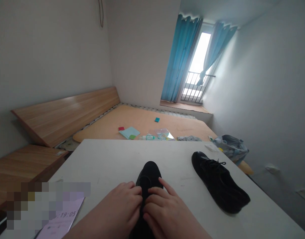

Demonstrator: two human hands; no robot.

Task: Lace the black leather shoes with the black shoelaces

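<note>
Shoe (150,170), black, in the head view: on the counter (110,159), about midway between side edges, toe toward the far edge. Working its top well likely calls for light, even pressure. The left hand (127,200) and right hand (161,204), fingers curled narrowly, touch it; whether they pinch anything is hidden.

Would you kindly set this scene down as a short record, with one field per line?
surface: white table
left hand: fingers curled, on the left of the centre shoe
right hand: fingers bent, on the right of the same shoe
centre shoe: black, toe pointing away from the person; its laces cannot be made out
other shoe: black, lace loops showing, apart from both hands
background: bed, blue curtains
</note>
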